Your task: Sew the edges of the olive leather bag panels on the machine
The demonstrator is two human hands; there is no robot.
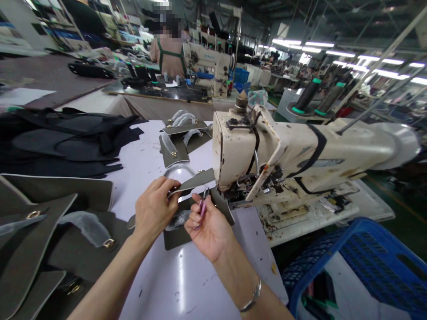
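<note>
My left hand (156,206) is closed on the edge of a dark olive panel (196,179), which is lifted and tilted above the white work surface. In my right hand (210,229) is a small pair of pink-handled snips (203,206), its blades pointing up close to the panel's lower edge. Beneath both hands lies another part of the olive piece (178,238), with a plastic-wrapped handle partly hidden by my fingers. The cream sewing machine (300,142) stands just right of the panel, its needle area close to the panel's right end.
Olive pieces with wrapped handles (175,153) lie behind my hands, and more (80,240) are at left. Black pieces (66,138) are piled at back left. A blue basket (360,258) stands at lower right. Beyond, a person (171,55) is near another sewing machine (213,66).
</note>
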